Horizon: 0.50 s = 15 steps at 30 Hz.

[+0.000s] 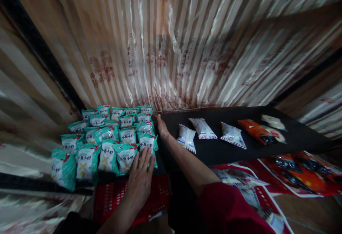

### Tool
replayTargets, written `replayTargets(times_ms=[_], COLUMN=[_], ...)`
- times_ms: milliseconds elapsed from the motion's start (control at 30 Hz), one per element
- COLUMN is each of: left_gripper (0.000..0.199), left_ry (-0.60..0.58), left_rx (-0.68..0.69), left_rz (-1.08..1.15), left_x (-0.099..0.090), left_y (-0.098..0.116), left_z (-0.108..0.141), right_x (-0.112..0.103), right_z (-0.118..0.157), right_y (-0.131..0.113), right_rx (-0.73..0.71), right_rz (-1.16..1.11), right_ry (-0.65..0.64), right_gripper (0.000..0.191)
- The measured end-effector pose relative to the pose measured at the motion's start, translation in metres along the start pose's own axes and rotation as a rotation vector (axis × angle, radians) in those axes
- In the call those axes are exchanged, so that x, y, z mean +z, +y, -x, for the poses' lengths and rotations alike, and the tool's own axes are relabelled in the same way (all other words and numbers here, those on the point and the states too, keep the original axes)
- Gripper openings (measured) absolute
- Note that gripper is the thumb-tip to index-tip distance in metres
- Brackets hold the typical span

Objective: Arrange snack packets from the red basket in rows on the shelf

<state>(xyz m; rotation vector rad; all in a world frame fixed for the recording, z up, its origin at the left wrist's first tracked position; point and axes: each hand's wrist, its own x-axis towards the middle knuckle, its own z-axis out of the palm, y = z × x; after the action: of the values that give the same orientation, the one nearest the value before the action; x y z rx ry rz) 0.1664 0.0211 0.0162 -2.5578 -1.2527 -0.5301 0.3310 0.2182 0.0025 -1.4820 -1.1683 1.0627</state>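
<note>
Several teal snack bags stand in rows on the left part of a black shelf. My left hand lies with its fingers extended against the front bag at the right end of the rows. Beyond it, my right hand is at the right side of the rows, near the back, its palm edge turned toward the bags; nothing shows in it. Its fingers are partly hidden by the view from behind.
White bags and an orange bag lie on the shelf to the right. Below are a red basket and red containers with white bags and orange bags. Striped plastic sheeting hangs behind.
</note>
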Motion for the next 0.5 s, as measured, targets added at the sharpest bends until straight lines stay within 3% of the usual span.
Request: replayTargets(times_ms=[333, 500], left_gripper=[0.053, 0.054], left_ry=[0.048, 0.073], left_rx=[-0.124, -0.23], left_rz=[-0.001, -0.004], left_x=[-0.003, -0.001], left_y=[0.024, 0.025], left_z=[0.023, 0.026], right_x=[-0.027, -0.022], right_z=[0.054, 0.075], right_y=[0.012, 0.021], right_rx=[-0.065, -0.098], right_rz=[-0.14, -0.107], right_ry=[0.036, 0.03], right_gripper=[0.071, 0.065])
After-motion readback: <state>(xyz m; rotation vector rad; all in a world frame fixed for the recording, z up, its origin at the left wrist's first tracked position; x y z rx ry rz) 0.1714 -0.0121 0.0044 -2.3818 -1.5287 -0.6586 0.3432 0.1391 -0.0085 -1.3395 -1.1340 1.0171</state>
